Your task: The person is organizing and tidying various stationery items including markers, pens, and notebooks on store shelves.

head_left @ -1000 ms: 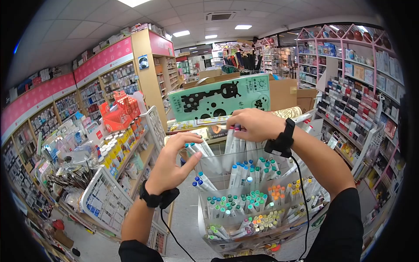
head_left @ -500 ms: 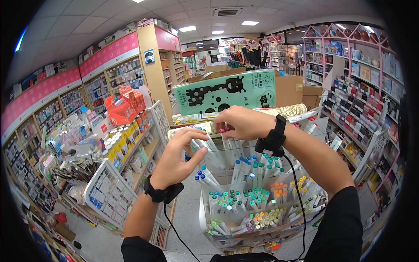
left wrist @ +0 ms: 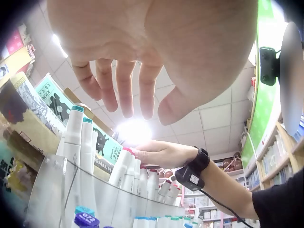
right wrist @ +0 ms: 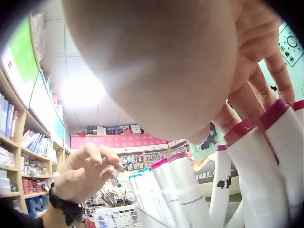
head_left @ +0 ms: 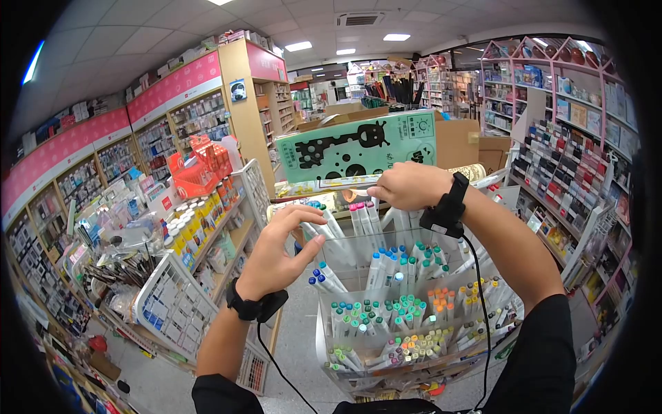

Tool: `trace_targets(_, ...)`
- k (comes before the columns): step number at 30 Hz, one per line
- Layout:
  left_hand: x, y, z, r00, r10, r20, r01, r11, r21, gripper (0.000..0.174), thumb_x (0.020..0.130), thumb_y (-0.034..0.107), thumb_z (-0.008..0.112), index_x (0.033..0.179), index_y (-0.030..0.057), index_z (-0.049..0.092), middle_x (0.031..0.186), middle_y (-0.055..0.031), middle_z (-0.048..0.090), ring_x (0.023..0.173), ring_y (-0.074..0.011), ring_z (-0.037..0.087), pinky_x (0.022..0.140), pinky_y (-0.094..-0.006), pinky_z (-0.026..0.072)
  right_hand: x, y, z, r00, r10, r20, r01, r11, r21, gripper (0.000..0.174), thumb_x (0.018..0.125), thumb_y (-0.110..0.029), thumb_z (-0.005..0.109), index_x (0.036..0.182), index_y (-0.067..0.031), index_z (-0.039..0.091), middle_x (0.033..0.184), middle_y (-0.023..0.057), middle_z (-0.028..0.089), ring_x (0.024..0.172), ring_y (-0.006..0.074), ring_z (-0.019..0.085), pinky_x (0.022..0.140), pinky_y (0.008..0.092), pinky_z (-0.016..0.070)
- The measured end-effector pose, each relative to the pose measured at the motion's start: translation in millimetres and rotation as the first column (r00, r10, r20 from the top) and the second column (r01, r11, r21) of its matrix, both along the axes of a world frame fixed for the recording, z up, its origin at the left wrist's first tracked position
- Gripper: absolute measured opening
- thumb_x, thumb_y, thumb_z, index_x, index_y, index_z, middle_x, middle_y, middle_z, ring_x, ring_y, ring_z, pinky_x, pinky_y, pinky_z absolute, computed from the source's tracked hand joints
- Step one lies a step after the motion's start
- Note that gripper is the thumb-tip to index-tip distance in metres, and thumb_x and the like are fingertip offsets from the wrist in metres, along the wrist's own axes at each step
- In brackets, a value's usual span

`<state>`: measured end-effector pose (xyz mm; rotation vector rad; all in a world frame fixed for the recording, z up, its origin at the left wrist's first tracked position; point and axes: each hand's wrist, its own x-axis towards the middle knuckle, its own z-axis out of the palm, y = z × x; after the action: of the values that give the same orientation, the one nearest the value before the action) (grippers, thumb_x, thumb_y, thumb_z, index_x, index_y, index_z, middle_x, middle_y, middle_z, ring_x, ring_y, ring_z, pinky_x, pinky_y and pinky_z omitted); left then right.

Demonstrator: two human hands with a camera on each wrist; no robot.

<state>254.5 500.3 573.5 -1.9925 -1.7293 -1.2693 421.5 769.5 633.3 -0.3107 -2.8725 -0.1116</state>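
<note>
My right hand (head_left: 414, 186) is over the back row of a clear marker rack (head_left: 345, 241), just right of several pink-capped markers (head_left: 362, 210). In the right wrist view its fingers (right wrist: 259, 85) reach down behind red-capped markers (right wrist: 240, 133); the thumb is mostly hidden by the palm. My left hand (head_left: 279, 252) hovers at the rack's left end with fingers loosely bent and thumb apart, holding nothing. Beside it, teal-capped markers (left wrist: 73, 133) stand leaning in the back compartment. Blue-capped markers (head_left: 324, 276) lean just below it.
Lower tiers of the rack hold green, orange and yellow-capped markers (head_left: 441, 303). Behind stands a green giraffe-printed box (head_left: 358, 148) with patterned rolls before it. A white wire rack (head_left: 169, 303) and paint bottles (head_left: 196, 224) are at left, shelves (head_left: 565, 165) at right.
My right hand lowered pink-capped markers into the back row, let go of them and moved right. My left hand has stayed nearly in place. The head view shifted slightly.
</note>
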Motion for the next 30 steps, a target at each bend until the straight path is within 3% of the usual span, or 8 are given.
trace_targets(9,-2,-8,0,0.997,0.001,0.079,0.001,1.000,-0.027,0.025,0.097,0.012,0.076,0.121,0.0058,0.073,0.133,-0.0097,0.071,0.124,-0.0239,0.066,0.102,-0.0368,0.0503,-8,-8,9,0.996,0.035,0.080,-0.025,0.991,-0.130,0.073,0.111,-0.062,0.046,0.102,0.0018,0.080,0.096,0.0273,0.077,0.095,0.0457,0.074,0.088,0.0542,0.0579)
trace_targets(11,1,-11,0,0.996,0.002,0.084,0.000,1.000,-0.026,0.025,0.097,0.012,0.076,0.121,0.0057,0.073,0.132,-0.0098,0.072,0.124,-0.0238,0.066,0.102,-0.0368,0.0503,-1,-19,16,0.986,0.014,0.165,0.016,0.983,-0.181,0.084,0.104,-0.076,0.050,0.111,0.0025,0.078,0.100,0.0245,0.079,0.096,0.0410,0.076,0.089,0.0507,0.0590)
trace_targets(15,-2,-12,-2,0.998,0.002,0.056,-0.002,1.000,-0.016,0.025,0.097,0.012,0.076,0.121,0.0057,0.073,0.132,-0.0100,0.072,0.123,-0.0237,0.066,0.102,-0.0370,0.0502,0,-21,18,0.973,-0.018,0.229,0.063,0.980,-0.189,0.082,0.100,-0.076,0.061,0.125,0.0022,0.071,0.101,0.0189,0.079,0.097,0.0335,0.077,0.086,0.0450,0.0605)
trace_targets(18,-3,-11,-3,0.998,0.004,0.063,-0.002,1.000,-0.023,0.025,0.097,0.012,0.076,0.121,0.0060,0.073,0.132,-0.0098,0.072,0.124,-0.0235,0.066,0.103,-0.0370,0.0501,0,-11,13,0.982,0.118,0.145,-0.098,0.985,-0.138,0.078,0.093,-0.066,0.077,0.128,0.0038,0.070,0.105,0.0234,0.079,0.097,0.0339,0.078,0.088,0.0452,0.0607)
trace_targets(20,-3,-10,-4,0.998,-0.004,0.059,0.005,1.000,-0.021,0.025,0.097,0.012,0.076,0.121,0.0060,0.073,0.132,-0.0098,0.072,0.124,-0.0236,0.066,0.103,-0.0369,0.0501,-5,-10,10,0.969,0.241,0.057,-0.222,0.948,-0.226,0.061,0.090,-0.039,0.089,0.130,0.0033,0.070,0.103,0.0167,0.080,0.093,0.0288,0.077,0.084,0.0392,0.0617)
trace_targets(23,-4,-6,-5,1.000,-0.009,0.019,0.009,1.000,-0.014,0.027,0.097,0.013,0.076,0.123,0.0058,0.073,0.132,-0.0098,0.072,0.124,-0.0241,0.066,0.104,-0.0370,0.0501,-14,-12,8,0.944,0.330,0.023,-0.310,0.905,-0.290,0.050,0.090,-0.026,0.088,0.128,0.0017,0.072,0.106,0.0162,0.080,0.090,0.0279,0.077,0.083,0.0387,0.0615)
trace_targets(28,2,9,-6,1.000,-0.011,0.003,0.011,1.000,-0.016,0.037,0.097,0.015,0.076,0.132,0.0058,0.071,0.135,-0.0117,0.071,0.128,-0.0280,0.064,0.109,-0.0403,0.0491,-13,-18,9,0.938,0.346,-0.014,-0.339,0.911,-0.235,0.038,0.094,-0.023,0.084,0.123,-0.0009,0.075,0.108,0.0163,0.079,0.089,0.0296,0.076,0.082,0.0399,0.0606)
trace_targets(30,4,15,-8,0.990,0.031,-0.134,-0.027,0.999,0.032,0.045,0.095,0.015,0.077,0.139,0.0063,0.068,0.140,-0.0145,0.068,0.132,-0.0332,0.062,0.114,-0.0447,0.0466,-4,-19,14,0.939,0.341,-0.036,-0.340,0.915,-0.219,0.036,0.094,-0.023,0.083,0.122,-0.0015,0.075,0.108,0.0165,0.079,0.090,0.0301,0.076,0.082,0.0405,0.0603)
